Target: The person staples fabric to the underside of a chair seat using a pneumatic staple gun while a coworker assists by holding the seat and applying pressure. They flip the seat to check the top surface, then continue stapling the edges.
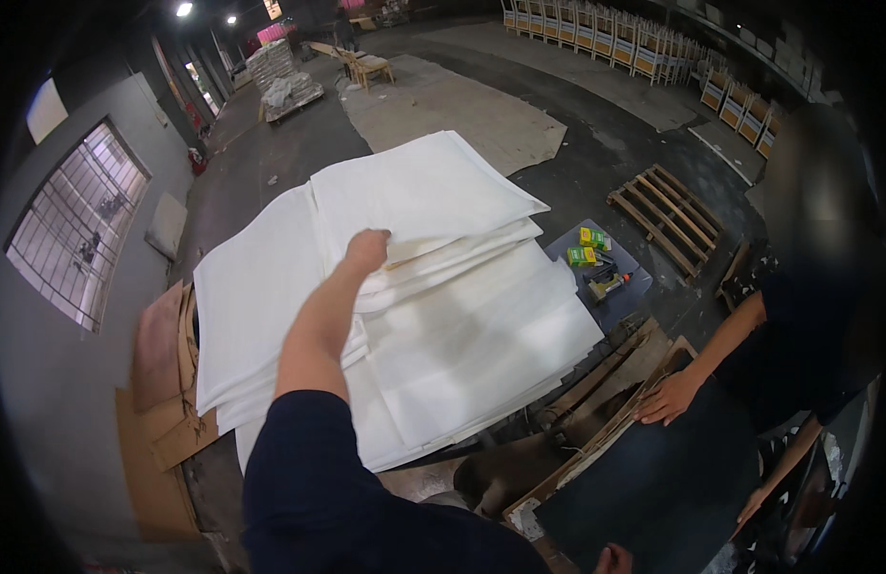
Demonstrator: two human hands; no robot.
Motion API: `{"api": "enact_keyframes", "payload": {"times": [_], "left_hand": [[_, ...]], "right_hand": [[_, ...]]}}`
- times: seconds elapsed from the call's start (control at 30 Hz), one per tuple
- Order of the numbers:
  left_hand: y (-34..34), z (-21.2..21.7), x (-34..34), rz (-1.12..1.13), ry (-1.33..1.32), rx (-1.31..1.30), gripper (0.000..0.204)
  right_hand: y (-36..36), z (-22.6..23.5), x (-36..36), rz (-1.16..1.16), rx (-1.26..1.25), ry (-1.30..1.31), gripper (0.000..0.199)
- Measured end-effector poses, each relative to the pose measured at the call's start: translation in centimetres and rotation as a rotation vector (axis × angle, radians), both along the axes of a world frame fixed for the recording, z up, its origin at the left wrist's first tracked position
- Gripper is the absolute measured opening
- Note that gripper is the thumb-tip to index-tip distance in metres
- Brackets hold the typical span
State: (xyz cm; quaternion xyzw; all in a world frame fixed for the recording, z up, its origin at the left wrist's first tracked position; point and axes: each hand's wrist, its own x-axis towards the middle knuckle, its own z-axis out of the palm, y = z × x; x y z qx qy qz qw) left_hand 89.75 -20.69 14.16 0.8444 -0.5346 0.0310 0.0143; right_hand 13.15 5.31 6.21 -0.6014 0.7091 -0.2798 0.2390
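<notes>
My left hand reaches out over a stack of large white sheets, which look like soft foam. Its fingers are closed on the near edge of the upper white sheet, and the thumb and palm are partly hidden. Under that edge lie several more layers, folded or stacked unevenly. Only a small part of my right hand shows at the bottom edge, beside a dark flat panel; most of its fingers are out of sight. Another person's hand rests flat on the same panel.
Beyond the stack, a blue-grey surface carries yellow-green boxes and a tool resembling a staple gun. A wooden pallet lies on the floor at the right. Cardboard leans near the left wall. The co-worker stands close at the right.
</notes>
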Motion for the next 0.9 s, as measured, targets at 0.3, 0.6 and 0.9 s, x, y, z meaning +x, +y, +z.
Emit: {"api": "enact_keyframes", "payload": {"times": [0.3, 0.6, 0.9], "left_hand": [[4.4, 8.6, -2.7, -0.217, -0.044, -0.011, 0.036], [6.9, -5.7, -18.1, 0.045, -0.040, 0.176, 0.116], [2.5, -8.1, -14.5, 0.023, -0.168, 0.097, 0.071]], "right_hand": [[-4.5, 1.6, 1.2, 0.014, -0.022, -0.118, 0.016], [-1.8, -0.1, 2.3, 0.010, 0.147, -0.286, 0.020], [0.2, 0.5, 2.3, -0.095, 0.092, -0.256, 0.021]]}}
